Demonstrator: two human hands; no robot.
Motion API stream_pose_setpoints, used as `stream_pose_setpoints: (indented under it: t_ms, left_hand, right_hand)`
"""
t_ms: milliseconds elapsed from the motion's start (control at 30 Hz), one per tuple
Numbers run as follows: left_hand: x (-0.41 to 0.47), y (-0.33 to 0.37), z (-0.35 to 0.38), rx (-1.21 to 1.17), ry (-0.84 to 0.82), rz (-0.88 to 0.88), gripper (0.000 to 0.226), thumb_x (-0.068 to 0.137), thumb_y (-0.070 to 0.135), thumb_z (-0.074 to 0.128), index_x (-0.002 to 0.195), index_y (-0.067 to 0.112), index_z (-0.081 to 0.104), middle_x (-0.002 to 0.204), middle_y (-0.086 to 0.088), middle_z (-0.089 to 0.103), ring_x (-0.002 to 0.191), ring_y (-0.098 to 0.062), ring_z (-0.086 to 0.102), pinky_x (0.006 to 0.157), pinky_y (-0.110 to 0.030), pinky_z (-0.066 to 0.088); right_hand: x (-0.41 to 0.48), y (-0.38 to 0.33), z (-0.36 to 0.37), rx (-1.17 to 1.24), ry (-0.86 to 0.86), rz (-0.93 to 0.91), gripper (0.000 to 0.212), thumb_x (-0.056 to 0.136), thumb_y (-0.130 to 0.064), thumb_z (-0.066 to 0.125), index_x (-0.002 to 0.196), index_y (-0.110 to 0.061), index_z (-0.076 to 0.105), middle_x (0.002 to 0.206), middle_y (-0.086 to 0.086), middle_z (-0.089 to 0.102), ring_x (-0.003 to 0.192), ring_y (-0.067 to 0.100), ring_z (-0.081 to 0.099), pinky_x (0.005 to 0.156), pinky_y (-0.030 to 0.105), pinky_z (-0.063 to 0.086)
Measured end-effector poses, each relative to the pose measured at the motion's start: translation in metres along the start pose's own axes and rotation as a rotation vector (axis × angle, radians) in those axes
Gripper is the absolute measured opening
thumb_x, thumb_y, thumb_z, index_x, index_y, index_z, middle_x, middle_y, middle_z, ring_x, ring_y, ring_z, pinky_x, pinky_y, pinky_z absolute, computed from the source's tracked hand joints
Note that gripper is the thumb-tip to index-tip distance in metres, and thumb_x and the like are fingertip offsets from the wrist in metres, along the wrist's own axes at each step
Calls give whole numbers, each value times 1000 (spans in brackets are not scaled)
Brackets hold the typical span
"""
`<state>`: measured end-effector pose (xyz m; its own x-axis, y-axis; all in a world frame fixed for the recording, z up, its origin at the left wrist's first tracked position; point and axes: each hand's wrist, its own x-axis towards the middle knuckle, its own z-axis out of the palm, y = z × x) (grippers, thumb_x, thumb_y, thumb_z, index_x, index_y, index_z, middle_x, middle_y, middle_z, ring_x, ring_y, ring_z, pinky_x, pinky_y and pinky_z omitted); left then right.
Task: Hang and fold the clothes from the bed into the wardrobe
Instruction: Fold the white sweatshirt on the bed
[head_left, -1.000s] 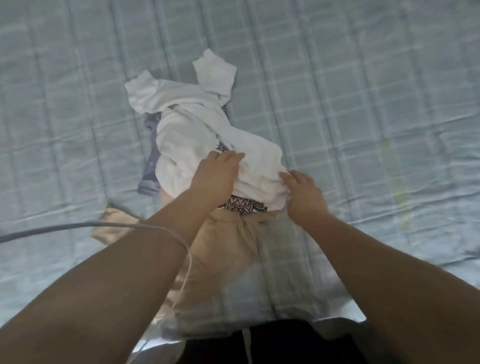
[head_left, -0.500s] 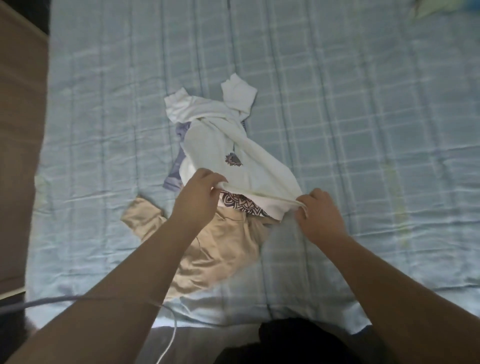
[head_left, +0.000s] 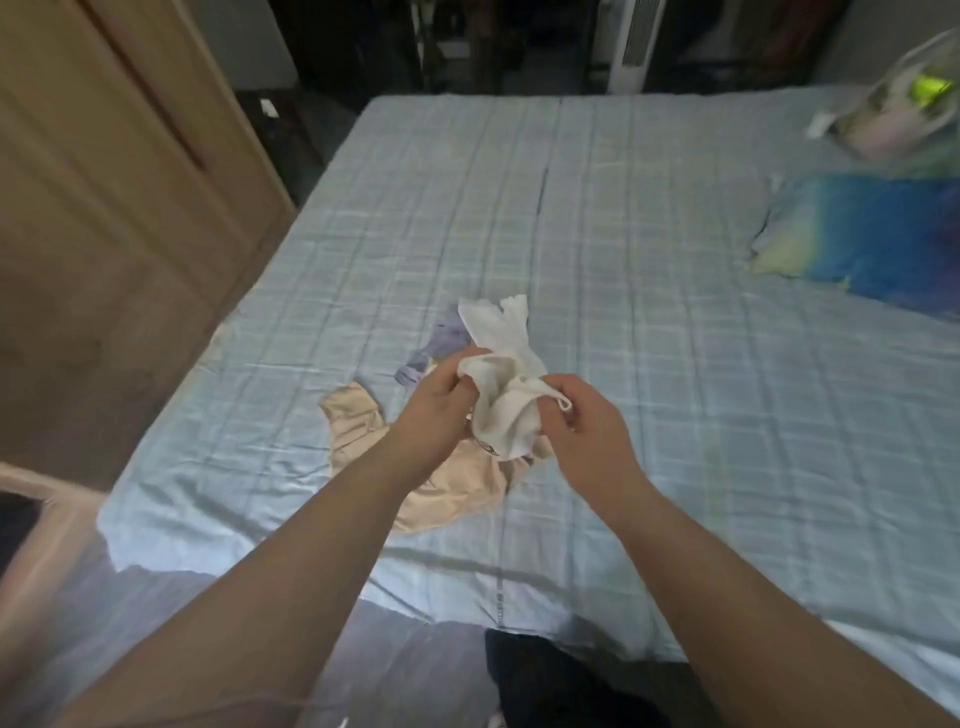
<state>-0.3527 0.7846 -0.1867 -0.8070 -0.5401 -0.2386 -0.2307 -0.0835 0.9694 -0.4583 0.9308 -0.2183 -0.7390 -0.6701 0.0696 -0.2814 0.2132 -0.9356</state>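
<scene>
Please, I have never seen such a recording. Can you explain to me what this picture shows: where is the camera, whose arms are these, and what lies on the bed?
There is no machine here. A person wears a camera on the head, so you look forward and down along their own bare arms. The left hand and the right hand both grip a bunched white garment over the bed. Below it, on the checked blue sheet, lie a beige garment and a lilac garment. A blue pillow lies at the far right, and a wooden cabinet, probably the wardrobe, stands at the left.
</scene>
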Motion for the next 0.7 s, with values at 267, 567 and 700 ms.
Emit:
stream_pose_setpoints:
  t_ms: [267, 567, 700]
  left_hand:
    - [-91, 66, 35, -175, -198, 76, 48, 89, 36, 58, 130, 13, 53, 122, -19, 63, 114, -34, 62, 96, -50, 48]
    - [-100, 163, 70, 181, -43, 384, 35, 91, 22, 67, 125, 23, 58, 116, 0, 68, 107, -17, 66, 93, -38, 53]
    - [-99, 217, 87, 234, -108, 456, 36, 85, 26, 63, 117, 38, 53, 112, 7, 64, 96, -3, 66, 72, -17, 53]
  right_hand:
    - [-69, -106, -52, 188, -179, -28, 35, 90, -9, 64, 123, -21, 63, 115, -1, 69, 108, 14, 65, 96, 38, 51]
    - [-58, -177, -166, 353, 47, 10, 48, 83, 15, 39, 81, -16, 75, 79, 3, 74, 72, 15, 65, 58, 25, 54]
    - [-36, -197, -220, 166, 236, -137, 38, 84, 13, 42, 87, -17, 65, 82, 1, 68, 78, 15, 62, 63, 23, 52]
